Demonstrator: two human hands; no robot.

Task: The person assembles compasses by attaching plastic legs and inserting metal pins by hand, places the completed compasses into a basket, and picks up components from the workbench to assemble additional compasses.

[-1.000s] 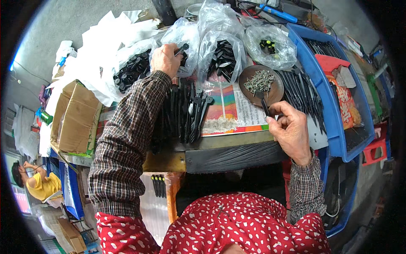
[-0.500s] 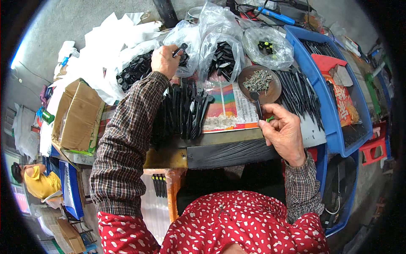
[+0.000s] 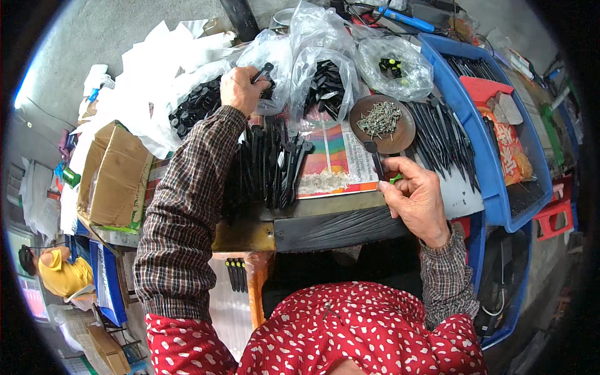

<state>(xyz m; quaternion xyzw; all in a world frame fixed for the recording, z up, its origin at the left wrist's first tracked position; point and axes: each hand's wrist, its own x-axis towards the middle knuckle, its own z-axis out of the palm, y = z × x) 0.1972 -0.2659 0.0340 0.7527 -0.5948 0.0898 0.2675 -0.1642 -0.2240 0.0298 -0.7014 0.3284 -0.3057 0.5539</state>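
My left hand [image 3: 241, 91] is closed on a small dark part [image 3: 262, 73] with a round black end, over the mouth of a clear plastic bag [image 3: 272, 53] holding black pieces. My right hand [image 3: 415, 195] pinches a slim black plastic piece [image 3: 375, 157]; its wider end points up toward the screws. A bit of green shows between those fingers. Just beyond lies a round brown dish [image 3: 400, 142] with a heap of small metal screws [image 3: 380, 120]. Between my hands, a stack of long black handle-like parts [image 3: 289, 165] rests on the table.
More open bags hold black pieces [image 3: 325, 84] and yellow-and-black parts [image 3: 390, 66]. Black strips [image 3: 442, 137] lie right of the dish, beside a blue tray [image 3: 497, 181]. A cardboard box [image 3: 112, 175] stands left. A person in yellow [image 3: 62, 272] sits far left.
My right hand has drawn slightly back toward me, bringing the black piece's tip off the dish's rim. My left hand stays at the bag, still gripping the small part.
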